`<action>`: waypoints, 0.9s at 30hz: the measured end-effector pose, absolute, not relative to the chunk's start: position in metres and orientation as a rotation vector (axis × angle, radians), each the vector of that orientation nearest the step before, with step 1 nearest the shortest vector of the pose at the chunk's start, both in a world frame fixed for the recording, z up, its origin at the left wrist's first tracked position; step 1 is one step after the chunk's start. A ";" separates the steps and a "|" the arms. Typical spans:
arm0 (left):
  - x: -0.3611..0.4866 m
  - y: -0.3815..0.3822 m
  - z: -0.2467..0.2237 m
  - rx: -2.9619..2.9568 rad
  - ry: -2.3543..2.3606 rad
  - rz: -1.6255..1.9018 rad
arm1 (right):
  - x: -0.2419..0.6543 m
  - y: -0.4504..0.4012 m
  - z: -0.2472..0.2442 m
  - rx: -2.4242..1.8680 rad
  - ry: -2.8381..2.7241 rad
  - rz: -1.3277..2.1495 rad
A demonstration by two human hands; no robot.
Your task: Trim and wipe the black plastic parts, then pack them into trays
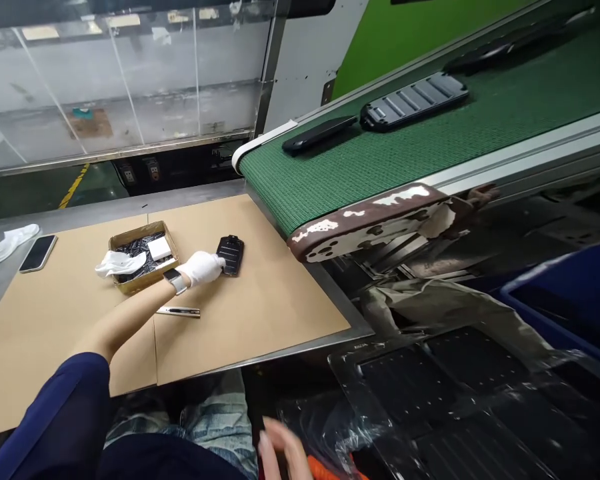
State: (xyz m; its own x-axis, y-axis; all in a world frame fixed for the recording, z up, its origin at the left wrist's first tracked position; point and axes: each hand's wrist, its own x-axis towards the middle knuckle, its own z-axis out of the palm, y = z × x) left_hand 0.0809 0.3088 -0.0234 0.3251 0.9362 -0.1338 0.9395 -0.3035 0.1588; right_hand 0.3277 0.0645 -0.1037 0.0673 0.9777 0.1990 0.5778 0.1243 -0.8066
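Note:
My left hand, in a white glove with a watch at the wrist, reaches over the table. Its closed fingertips grip the left edge of a small black ribbed plastic part lying on the brown cardboard. Close behind that hand is a cardboard box of small dark pieces, with a white cloth and a white block on top. A slim silver tool lies below the wrist. Bare and partly cut off by the bottom edge, my right hand is near my lap, fingers apart, with nothing visible in them.
A green conveyor belt slopes up to the right, carrying black parts and a grey ribbed part. Its worn end roller guard overhangs the table corner. Bagged black panels lie at lower right. A phone rests at far left.

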 end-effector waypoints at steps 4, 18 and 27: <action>0.081 0.239 -0.018 2.308 1.587 0.094 | 0.263 0.139 -0.089 -1.324 -1.692 0.609; 0.057 0.099 -0.042 0.298 0.687 1.217 | 0.235 0.180 -0.091 -1.180 -1.647 0.788; 0.043 0.088 -0.025 -0.071 0.272 1.325 | 0.188 0.098 -0.041 -0.532 -2.183 0.829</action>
State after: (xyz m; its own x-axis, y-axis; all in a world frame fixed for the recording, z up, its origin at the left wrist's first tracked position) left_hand 0.0431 0.0876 -0.0249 0.2170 0.9472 -0.2362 -0.9637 0.2464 0.1027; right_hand 0.1878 0.0977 -0.0413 -0.6483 0.5863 0.4858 0.1157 0.7065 -0.6982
